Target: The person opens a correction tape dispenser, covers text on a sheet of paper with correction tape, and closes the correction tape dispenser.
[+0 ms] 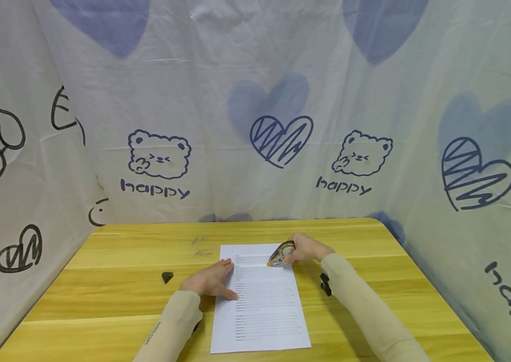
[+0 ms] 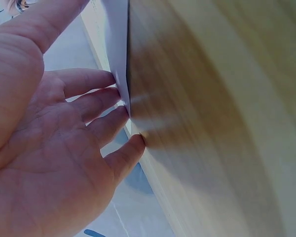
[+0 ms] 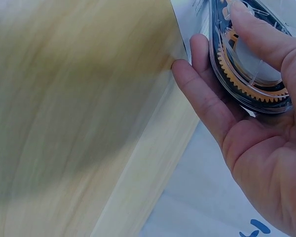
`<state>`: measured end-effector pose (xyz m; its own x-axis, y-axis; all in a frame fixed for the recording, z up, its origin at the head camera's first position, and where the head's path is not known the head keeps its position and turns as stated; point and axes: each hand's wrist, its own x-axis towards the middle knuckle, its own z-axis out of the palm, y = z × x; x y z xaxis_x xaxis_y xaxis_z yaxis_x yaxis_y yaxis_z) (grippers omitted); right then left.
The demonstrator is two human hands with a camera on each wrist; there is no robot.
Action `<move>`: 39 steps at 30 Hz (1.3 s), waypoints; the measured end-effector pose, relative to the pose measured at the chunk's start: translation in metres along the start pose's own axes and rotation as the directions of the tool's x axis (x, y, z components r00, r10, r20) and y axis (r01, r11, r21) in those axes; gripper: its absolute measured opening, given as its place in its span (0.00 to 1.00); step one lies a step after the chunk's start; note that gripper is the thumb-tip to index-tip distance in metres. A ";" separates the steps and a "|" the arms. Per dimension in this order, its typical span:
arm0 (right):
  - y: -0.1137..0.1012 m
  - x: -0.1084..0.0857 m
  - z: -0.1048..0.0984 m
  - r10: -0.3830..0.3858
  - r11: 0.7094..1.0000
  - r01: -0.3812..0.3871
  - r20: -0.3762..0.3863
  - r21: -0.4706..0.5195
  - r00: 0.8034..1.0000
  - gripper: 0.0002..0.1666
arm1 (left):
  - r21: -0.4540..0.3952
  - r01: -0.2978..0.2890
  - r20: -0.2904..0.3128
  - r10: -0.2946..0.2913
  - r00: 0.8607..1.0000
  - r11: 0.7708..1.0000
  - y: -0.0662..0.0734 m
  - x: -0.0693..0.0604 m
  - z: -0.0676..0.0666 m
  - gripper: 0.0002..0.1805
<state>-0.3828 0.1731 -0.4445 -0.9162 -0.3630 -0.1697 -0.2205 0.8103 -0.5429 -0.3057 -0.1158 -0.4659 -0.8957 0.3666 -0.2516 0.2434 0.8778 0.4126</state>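
A sheet of printed paper point(image 1: 262, 347) lies flat on the wooden table. My left hand point(image 1: 210, 279) rests on its left edge, thumb spread and fingers mostly straight. In the left wrist view, the fingertips point(image 2: 108, 78) touch the paper's edge and the table. With my right hand point(image 1: 306, 248) I hold a correction tape point(image 1: 281, 253) by its clear body. Its orange tip points down and left at the upper lines of text; exact contact is too small to tell. An orange toothed wheel point(image 3: 232, 69) shows through the casing in the right wrist view, under my thumb.
A small dark piece point(image 1: 167, 277) lies on the table point(image 1: 115, 296) left of my left hand. A black object point(image 1: 325, 284) shows beside the right forearm. Printed cloth point(image 1: 219, 171) hangs behind the table and at both sides.
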 end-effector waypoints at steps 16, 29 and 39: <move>0.001 -0.003 -0.003 -0.028 0.999 0.028 0.015 0.023 0.999 0.11 | 0.003 -0.006 -0.003 0.006 1.000 1.000 -0.001 0.000 0.000 0.51; 0.003 -0.003 -0.003 -0.007 0.999 0.007 0.020 0.031 1.000 0.12 | -0.011 -0.001 -0.007 0.001 1.000 1.000 0.001 -0.004 -0.002 0.51; 0.004 -0.005 -0.005 -0.012 1.000 0.012 0.022 0.028 1.000 0.11 | -0.008 0.004 -0.001 -0.004 1.000 1.000 0.001 -0.003 -0.001 0.51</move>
<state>-0.3806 0.1805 -0.4422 -0.9058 -0.3830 -0.1813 -0.2217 0.7930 -0.5675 -0.3031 -0.1168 -0.4635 -0.8972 0.3624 -0.2525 0.2366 0.8771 0.4181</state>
